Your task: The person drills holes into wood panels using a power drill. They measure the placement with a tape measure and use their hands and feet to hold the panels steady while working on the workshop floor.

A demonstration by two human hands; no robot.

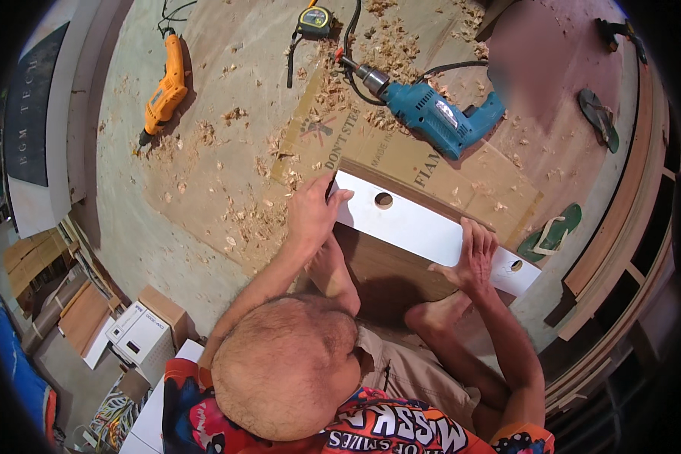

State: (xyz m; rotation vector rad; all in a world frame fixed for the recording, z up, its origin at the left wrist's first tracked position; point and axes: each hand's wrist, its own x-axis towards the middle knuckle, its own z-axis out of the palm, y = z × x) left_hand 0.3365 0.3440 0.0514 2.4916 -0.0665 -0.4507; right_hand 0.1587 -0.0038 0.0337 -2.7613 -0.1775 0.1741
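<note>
A long white-faced board [424, 228] lies slanting in front of me, and two round holes are cut through its face. My left hand [310, 213] grips its left end, thumb on the white face near one hole. Farther along, my right hand [471, 256] clasps the board close to the other hole, fingers over the far edge and thumb on the near side. A brown wooden surface [390, 265] shows below the white face, between my bare feet; how the two join is not clear. Just beyond the board rests a blue corded power drill [446, 121].
Flattened cardboard [310, 136] lies under the drill, strewn with wood shavings [340, 91]. An orange power tool [166, 91] lies far left, a tape measure [315, 23] at the back. Green flip-flops [556, 231] and stacked timber [620, 204] are on the right; boxes [140, 333] stand left.
</note>
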